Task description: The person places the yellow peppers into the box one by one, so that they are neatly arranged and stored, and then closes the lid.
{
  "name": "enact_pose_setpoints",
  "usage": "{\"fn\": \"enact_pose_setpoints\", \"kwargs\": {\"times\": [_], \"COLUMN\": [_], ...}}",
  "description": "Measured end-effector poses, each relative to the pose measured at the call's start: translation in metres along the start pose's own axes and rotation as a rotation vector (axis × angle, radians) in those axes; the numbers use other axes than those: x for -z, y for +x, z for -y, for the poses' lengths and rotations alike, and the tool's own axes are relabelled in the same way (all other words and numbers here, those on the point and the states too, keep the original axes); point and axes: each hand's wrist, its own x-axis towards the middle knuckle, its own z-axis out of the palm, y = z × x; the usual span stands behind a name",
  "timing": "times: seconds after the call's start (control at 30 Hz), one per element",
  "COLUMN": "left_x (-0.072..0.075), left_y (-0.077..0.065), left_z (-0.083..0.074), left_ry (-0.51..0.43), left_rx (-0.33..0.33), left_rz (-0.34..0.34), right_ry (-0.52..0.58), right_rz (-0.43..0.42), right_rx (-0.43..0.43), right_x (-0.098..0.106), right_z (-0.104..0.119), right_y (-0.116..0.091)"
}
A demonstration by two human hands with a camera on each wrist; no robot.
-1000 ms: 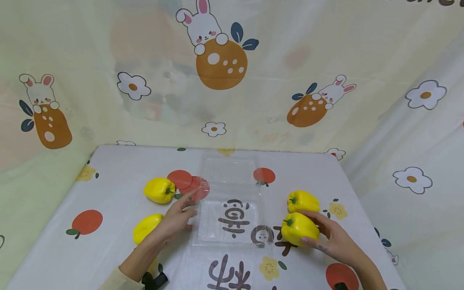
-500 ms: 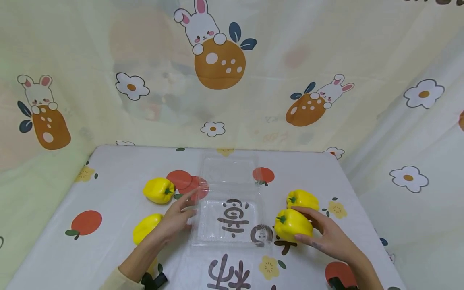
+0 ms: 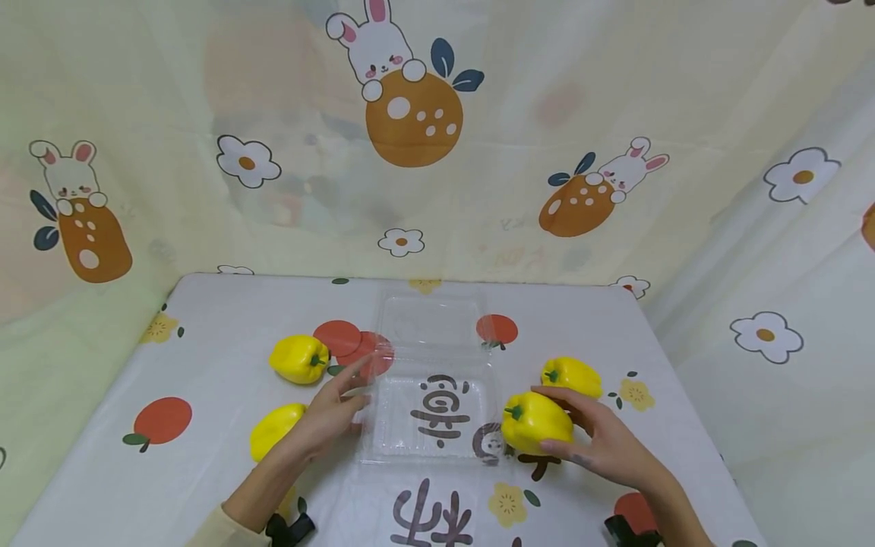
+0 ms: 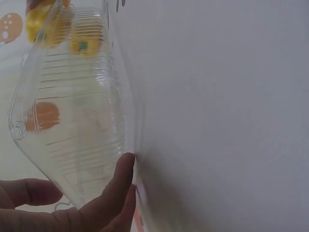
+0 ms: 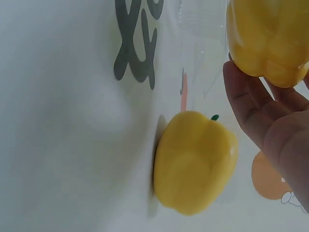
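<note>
A clear plastic clamshell box [image 3: 425,448] lies with its lid unfolded on the table's middle. My left hand [image 3: 335,414] rests at its left side, fingers extended; in the left wrist view the fingertips [image 4: 126,162] touch the box's wall near the table. My right hand [image 3: 601,441] grips a yellow bell pepper [image 3: 536,425] between thumb and fingers, just right of the box. In the right wrist view that pepper is raised above the table. Behind it sits another yellow bell pepper [image 3: 573,375], also seen low in the right wrist view.
Left of the box lie two yellow bell peppers, the far one [image 3: 299,359] in full view and the nearer one [image 3: 275,431] partly behind my left forearm. A patch of yellow shows below that forearm. The printed white tablecloth [image 3: 225,342] meets a curtain [image 3: 307,220] at the back.
My right hand has carried its bell pepper leftward, away from the other right-hand pepper and up to the box's right edge. The left hand stays at the box.
</note>
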Motion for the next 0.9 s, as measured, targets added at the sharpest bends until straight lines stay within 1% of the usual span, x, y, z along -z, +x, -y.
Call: {"fn": "enact_pose_setpoints", "kwargs": {"times": [0.2, 0.4, 0.5, 0.63, 0.9], "left_x": [0.000, 0.000, 0.000, 0.000, -0.001], "left_y": [0.000, 0.001, 0.001, 0.001, 0.002], "left_z": [0.000, 0.000, 0.000, -0.001, -0.002], "left_ry": [0.005, 0.004, 0.004, -0.006, -0.001], "left_rx": [-0.003, 0.003, 0.006, 0.013, 0.008], "left_rz": [0.004, 0.001, -0.001, -0.004, 0.001], "right_ry": [-0.001, 0.008, 0.015, 0.026, 0.048], "right_rz": [0.022, 0.030, 0.036, 0.052, 0.078], "right_rx": [0.027, 0.082, 0.097, 0.108, 0.160], "right_x": [-0.001, -0.004, -0.005, -0.009, -0.020], "right_z": [0.003, 0.008, 0.011, 0.015, 0.024], "right_y": [0.007, 0.012, 0.015, 0.019, 0.027]}}
